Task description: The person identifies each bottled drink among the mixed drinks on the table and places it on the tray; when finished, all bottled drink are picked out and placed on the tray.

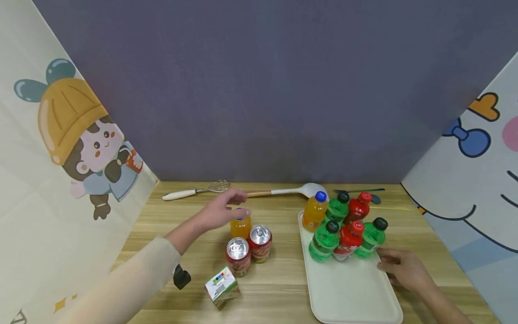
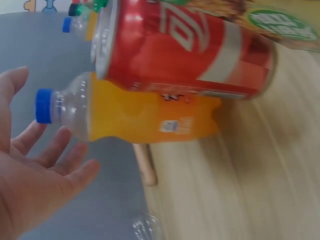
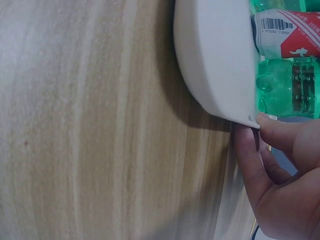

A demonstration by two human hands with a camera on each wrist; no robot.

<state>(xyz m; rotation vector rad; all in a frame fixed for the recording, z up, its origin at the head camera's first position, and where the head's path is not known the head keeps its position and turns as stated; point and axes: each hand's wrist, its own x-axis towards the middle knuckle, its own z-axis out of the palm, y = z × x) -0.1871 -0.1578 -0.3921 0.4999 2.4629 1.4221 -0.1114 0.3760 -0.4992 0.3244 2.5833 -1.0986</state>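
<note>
- Wooden table [image 1: 283, 288] set against a dark grey backdrop, with cartoon-printed panels on both sides.
- Left hand [image 1: 220, 211] stretched forward from a beige sleeve [image 1: 133, 283], palm down, fingers spread and relaxed, hovering just over the blue cap of an orange drink bottle [image 1: 240, 226]; nothing gripped.
- In the left wrist view, fingers [image 2: 55, 150] open just short of the bottle's cap, not touching.
- Orange drink bottle upright behind two red cans [image 1: 248, 249], close together at mid-table; white lettering on the cans, unreadable.
- Small carton [image 1: 221, 284] lying in front of the cans; print too small to read.
- Right hand [image 1: 402, 267] resting at the right edge of a pale tray [image 1: 352, 297], thumb and fingers pinching its rim.
- Six bottles on the tray: one orange, three green, two red; barcode visible on a red label, digits illegible.
- Whisk [image 1: 196, 191] and ladle [image 1: 291, 190] along the back.
</note>
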